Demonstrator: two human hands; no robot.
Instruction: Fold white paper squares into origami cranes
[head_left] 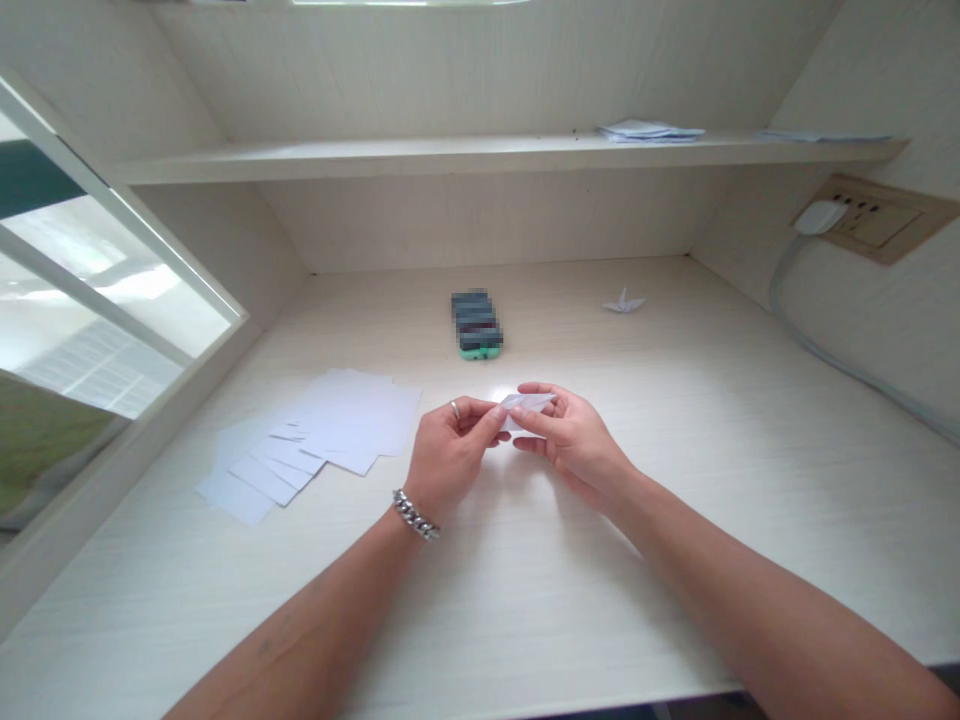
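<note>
Both my hands meet over the middle of the pale wooden desk and pinch a small folded piece of white paper. My left hand, with a ring and a chain bracelet, grips the paper's left end with closed fingers. Its right side is pinched between thumb and fingers of my right hand. The paper is held just above the desk surface.
A fanned pile of white paper sheets lies to the left. A phone in a green case lies behind the hands. A folded paper crane sits at the back right. Papers rest on the shelf; a wall socket with plug and cable is at right.
</note>
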